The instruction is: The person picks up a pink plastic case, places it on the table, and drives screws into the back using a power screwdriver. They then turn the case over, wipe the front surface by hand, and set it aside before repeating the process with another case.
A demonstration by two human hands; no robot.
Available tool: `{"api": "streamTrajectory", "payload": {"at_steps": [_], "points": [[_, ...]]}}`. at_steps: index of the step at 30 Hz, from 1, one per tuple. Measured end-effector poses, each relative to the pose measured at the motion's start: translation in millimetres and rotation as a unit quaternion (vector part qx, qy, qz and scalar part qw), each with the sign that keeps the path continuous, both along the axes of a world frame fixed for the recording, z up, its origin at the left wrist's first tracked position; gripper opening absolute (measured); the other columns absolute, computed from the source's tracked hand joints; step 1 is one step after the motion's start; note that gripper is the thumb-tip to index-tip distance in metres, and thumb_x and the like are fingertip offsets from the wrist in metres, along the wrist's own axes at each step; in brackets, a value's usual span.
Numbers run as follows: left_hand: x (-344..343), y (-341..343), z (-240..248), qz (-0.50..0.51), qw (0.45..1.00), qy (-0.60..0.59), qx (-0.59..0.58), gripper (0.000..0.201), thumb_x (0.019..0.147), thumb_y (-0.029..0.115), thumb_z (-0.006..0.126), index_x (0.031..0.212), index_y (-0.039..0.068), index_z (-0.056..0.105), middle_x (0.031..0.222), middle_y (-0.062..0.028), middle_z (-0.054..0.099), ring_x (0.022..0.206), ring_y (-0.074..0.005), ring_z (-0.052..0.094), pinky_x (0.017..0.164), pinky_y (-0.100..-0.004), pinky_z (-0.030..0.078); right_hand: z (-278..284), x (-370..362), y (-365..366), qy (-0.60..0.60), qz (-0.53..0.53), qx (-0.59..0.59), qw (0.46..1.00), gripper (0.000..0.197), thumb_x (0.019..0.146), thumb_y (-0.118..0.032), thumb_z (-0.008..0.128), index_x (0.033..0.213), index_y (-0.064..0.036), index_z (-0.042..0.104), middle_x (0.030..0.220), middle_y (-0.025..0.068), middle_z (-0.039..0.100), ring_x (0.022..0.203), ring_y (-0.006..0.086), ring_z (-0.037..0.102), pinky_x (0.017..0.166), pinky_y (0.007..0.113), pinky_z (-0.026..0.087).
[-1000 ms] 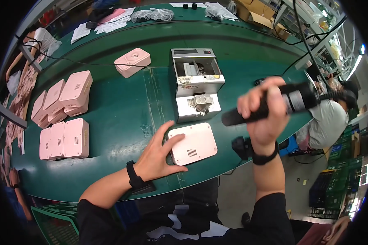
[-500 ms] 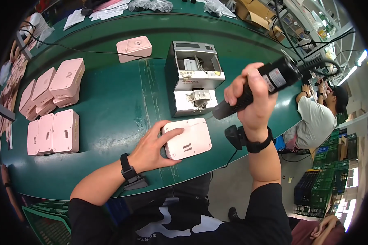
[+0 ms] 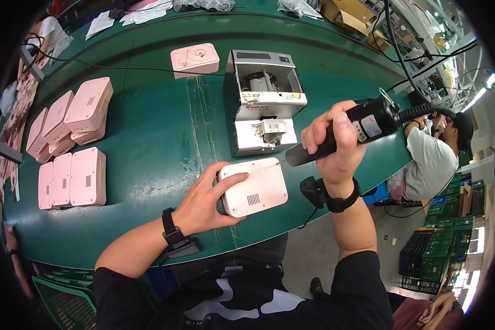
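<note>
Mounted above the near edge of the green desk [image 3: 143, 143], the left head-worn fisheye faces down and forward at close range; I note the vented pink housing [image 3: 254, 188] near mid-view and edges bowing toward the rim.

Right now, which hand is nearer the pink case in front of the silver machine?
Left: your left hand touches the pink case; your right hand is apart, to its right.

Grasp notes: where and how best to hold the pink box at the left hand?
Probably by its left end, coming from the left, as the left hand spans it: the pink box lies flat, vents up, side walls exposed. The screwdriver tip hangs close to the far right corner, so leave that clear.
</note>
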State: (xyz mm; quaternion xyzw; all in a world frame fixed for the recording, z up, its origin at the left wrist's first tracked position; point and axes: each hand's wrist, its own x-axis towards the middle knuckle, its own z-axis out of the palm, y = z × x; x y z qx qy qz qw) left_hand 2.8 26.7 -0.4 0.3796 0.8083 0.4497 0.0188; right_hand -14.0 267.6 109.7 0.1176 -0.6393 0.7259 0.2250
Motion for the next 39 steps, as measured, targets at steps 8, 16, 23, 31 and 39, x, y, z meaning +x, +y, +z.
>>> {"api": "streamTrajectory", "payload": {"at_steps": [8,16,23,31,39], "points": [[3.2,-2.5,-0.2,-0.003,1.0,0.015,0.003,0.084,0.061,0.025,0.088,0.136,0.02,0.052,0.134,-0.0185,0.043,0.116,-0.0395,0.054,0.096,-0.0443,0.049,10.6,-3.0,-10.5,0.005,0.001,0.036,0.999,0.016,0.094,-0.02,0.053,0.092,-0.0048,0.047,0.059,0.0068,0.049,0.045,0.0165,0.047,0.048,0.035,0.044],[3.8,-3.7,-2.0,-0.006,1.0,0.013,0.008,0.085,0.061,0.025,0.088,0.137,0.021,0.051,0.134,-0.0178,0.043,0.116,-0.0394,0.053,0.097,-0.0448,0.049,39.0,-30.8,-24.6,0.043,-0.018,0.033,0.998,0.018,0.096,-0.022,0.052,0.096,-0.0043,0.048,0.059,0.0069,0.05,0.046,0.0174,0.048,0.048,0.035,0.044],[1.6,-5.4,-3.9,-0.005,1.0,0.004,0.007,0.086,0.06,0.025,0.088,0.138,0.022,0.05,0.133,-0.017,0.043,0.115,-0.0388,0.054,0.097,-0.0449,0.049,29.5,-10.9,-33.7,0.007,0.047,0.001,0.999,0.018,0.096,-0.022,0.049,0.097,-0.0048,0.048,0.059,0.007,0.048,0.045,0.0171,0.047,0.049,0.035,0.044],[1.3,-4.4,-5.7,-0.01,1.0,-0.006,0.012,0.086,0.06,0.024,0.088,0.138,0.022,0.051,0.133,-0.016,0.043,0.116,-0.0374,0.053,0.098,-0.0452,0.048,12.1,-10.8,-43.4,-0.02,0.06,-0.001,0.998,0.016,0.095,-0.021,0.049,0.096,-0.0051,0.047,0.059,0.0075,0.048,0.046,0.0168,0.046,0.049,0.035,0.044],[0.4,-5.2,-5.3,-0.01,1.0,0.009,0.019,0.087,0.06,0.024,0.088,0.138,0.021,0.051,0.134,-0.0158,0.043,0.116,-0.0367,0.052,0.098,-0.0453,0.047,3.3,-12.0,-42.3,-0.014,0.072,-0.007,0.997,0.017,0.095,-0.022,0.05,0.093,-0.0052,0.045,0.06,0.0075,0.048,0.047,0.0168,0.046,0.049,0.035,0.044]]}}
